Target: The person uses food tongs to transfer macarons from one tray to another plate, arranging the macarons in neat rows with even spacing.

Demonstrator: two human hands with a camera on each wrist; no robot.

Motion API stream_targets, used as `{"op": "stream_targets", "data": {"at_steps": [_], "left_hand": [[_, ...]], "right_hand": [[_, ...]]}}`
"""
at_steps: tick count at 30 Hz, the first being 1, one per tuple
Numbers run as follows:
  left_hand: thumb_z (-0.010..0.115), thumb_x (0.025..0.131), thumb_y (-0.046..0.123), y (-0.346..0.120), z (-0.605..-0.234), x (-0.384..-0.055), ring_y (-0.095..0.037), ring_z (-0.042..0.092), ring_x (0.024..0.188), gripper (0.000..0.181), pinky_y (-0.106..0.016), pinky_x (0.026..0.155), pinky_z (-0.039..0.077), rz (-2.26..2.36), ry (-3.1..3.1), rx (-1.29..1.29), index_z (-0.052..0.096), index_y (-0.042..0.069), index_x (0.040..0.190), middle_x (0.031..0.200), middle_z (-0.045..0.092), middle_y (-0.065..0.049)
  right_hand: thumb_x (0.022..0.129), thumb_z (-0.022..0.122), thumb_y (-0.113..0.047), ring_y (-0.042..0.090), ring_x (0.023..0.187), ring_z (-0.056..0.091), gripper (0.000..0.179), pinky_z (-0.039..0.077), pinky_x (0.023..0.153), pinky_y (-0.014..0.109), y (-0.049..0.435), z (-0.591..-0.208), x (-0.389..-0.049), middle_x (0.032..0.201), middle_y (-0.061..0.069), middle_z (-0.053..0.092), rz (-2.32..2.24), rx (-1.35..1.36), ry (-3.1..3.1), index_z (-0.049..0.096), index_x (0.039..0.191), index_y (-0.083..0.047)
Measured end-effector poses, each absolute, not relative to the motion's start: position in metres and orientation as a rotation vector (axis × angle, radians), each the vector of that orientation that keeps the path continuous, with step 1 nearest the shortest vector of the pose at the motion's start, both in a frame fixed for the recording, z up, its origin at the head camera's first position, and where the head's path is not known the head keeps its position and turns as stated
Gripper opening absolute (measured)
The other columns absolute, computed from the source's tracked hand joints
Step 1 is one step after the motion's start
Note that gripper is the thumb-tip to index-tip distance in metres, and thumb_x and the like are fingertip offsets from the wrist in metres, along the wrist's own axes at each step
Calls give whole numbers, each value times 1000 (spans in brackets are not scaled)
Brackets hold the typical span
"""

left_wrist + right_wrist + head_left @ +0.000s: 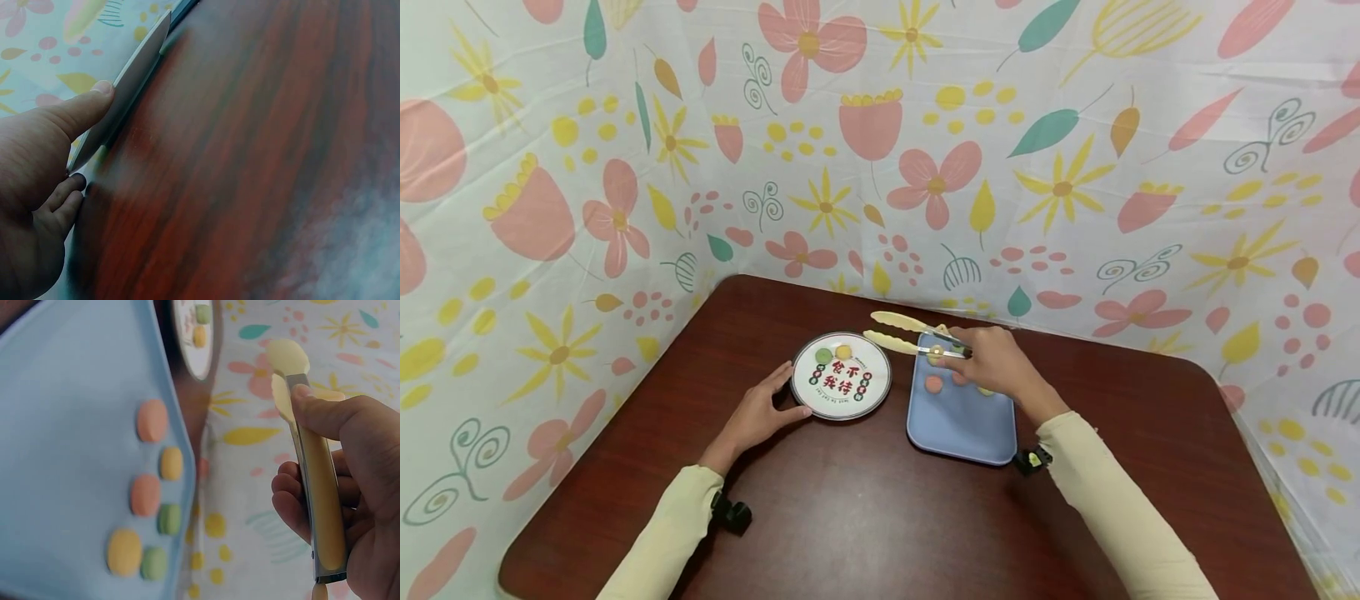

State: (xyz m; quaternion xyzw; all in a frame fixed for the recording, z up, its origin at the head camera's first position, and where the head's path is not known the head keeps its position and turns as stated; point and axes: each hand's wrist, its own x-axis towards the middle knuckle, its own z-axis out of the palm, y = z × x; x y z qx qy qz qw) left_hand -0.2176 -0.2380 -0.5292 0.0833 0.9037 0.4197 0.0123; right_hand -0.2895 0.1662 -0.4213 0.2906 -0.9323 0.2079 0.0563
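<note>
Left hand (758,412): thumb and fingers spread along rim of plate (820,407). Right hand (1000,358): fingers curled round tongs (891,342), tips parted, nothing between. Six cookies (152,420) on tray (958,429), two on plate. Risk: neighbours knocked by askew tips; crushing from hard squeeze.

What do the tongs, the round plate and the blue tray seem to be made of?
Tongs: the pale yellow, unreflective tips suggest matte plastic or silicone; the shiny grey sides look like metal. Plate: smooth, white and printed, perhaps glazed ceramic or melamine. Tray: evenly blue with rounded corners, probably satin-finished plastic.
</note>
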Motion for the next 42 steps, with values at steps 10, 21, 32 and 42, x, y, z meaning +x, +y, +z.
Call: {"op": "stream_targets", "data": {"at_steps": [10,21,32,42], "left_hand": [[83,85,44,-236,-528,-217,-30,27,153,95,-53,118,33,1299,2823,271,37,5,158,167,29,-10],[82,86,44,-238,-528,-215,-31,27,153,95,-54,118,33,1278,2828,282,36,4,158,167,29,-12],[83,85,45,-237,-529,-217,-31,28,153,95,-54,118,33,1277,2834,284,37,3,158,166,30,-11],[82,85,47,-237,-529,-215,-31,27,153,97,-54,118,32,1271,2829,259,35,5,159,167,29,-11]], "right_hand": [[85,85,-34,19,73,59,59,47,65,38,223,-399,-268,104,15,74,448,809,-2755,69,131,-1],[88,81,-37,11,56,40,51,33,54,30,279,-410,-238,60,-8,47,367,700,-2861,71,124,-2],[86,82,-38,15,62,48,64,39,56,33,306,-428,-223,66,-4,60,346,625,-2927,67,129,6],[83,85,-34,18,68,53,61,45,61,37,322,-446,-213,95,15,75,354,581,-2959,69,126,6]]}}
